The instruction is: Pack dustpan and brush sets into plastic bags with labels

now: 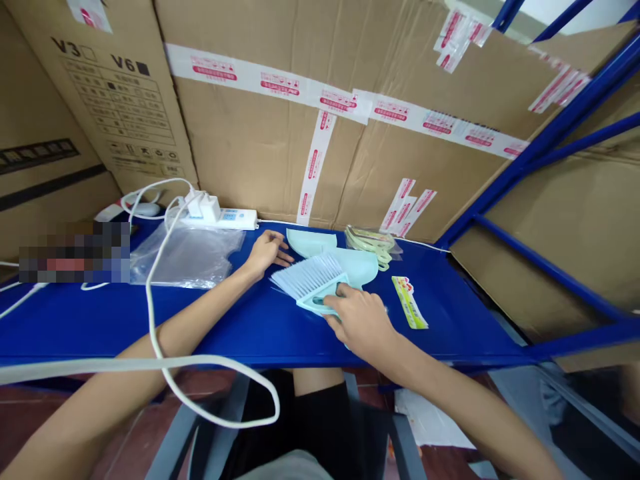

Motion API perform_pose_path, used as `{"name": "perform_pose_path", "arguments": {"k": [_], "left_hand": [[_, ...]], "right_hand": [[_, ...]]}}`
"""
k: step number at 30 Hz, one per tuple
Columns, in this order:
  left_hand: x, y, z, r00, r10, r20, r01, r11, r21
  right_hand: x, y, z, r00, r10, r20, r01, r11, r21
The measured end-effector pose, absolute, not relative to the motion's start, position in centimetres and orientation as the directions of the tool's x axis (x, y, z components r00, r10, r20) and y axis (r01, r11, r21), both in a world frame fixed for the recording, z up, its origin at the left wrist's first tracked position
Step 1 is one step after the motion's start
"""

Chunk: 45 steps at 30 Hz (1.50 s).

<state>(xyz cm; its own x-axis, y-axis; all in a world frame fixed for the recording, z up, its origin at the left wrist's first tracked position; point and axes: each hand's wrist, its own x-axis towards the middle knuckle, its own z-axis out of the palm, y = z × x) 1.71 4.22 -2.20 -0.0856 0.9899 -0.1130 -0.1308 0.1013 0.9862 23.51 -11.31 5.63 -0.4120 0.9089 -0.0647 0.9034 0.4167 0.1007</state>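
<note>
My right hand (pixel 363 320) grips the light blue handle of a small hand brush (pixel 313 277), its fingers curled into the handle's opening. The brush's pale bristles point up and to the left. Behind and partly under the brush lies a light blue dustpan (pixel 357 263), and a similar flat light blue piece (pixel 310 241) sits behind that; whether the two are joined I cannot tell. My left hand (pixel 270 255) rests on the blue table left of these pieces, fingers spread and holding nothing.
A green-yellow label card (pixel 410 303) and a pale green bagged item (pixel 373 245) lie to the right. Clear plastic bags (pixel 187 253) and a white power strip (pixel 235 218) are at the left. A white cable (pixel 153 320) loops across the foreground. Cardboard (pixel 255 147) walls the back.
</note>
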Motion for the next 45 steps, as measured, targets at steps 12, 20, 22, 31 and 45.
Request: {"name": "perform_pose_path", "arguments": {"k": [12,20,22,31,45], "left_hand": [[2.1,3.9,-1.7,-0.087,0.991,-0.1,-0.131,0.088,0.987],[2.0,4.1,-1.7,-0.09,0.992,-0.092,-0.144,0.079,0.986],[1.9,4.3,-1.9,-0.09,0.991,-0.094,-0.15,0.08,0.986],[1.6,4.2,-3.0,-0.081,0.996,-0.04,-0.159,0.027,0.987],[2.9,2.0,-1.5,0.301,0.933,-0.196,-0.124,0.242,0.962]], "right_hand": [[23.1,-11.0,4.3,-0.397,0.898,-0.19,0.885,0.429,0.182],[23.0,-11.1,4.5,-0.389,0.902,-0.19,0.894,0.419,0.16],[23.1,-11.4,4.8,-0.393,0.903,-0.173,0.897,0.418,0.143],[25.4,-11.3,11.0,-0.558,0.829,-0.048,0.773,0.497,-0.394],[27.6,-7.5,14.2,-0.503,0.862,-0.067,0.23,0.059,-0.971]]}}
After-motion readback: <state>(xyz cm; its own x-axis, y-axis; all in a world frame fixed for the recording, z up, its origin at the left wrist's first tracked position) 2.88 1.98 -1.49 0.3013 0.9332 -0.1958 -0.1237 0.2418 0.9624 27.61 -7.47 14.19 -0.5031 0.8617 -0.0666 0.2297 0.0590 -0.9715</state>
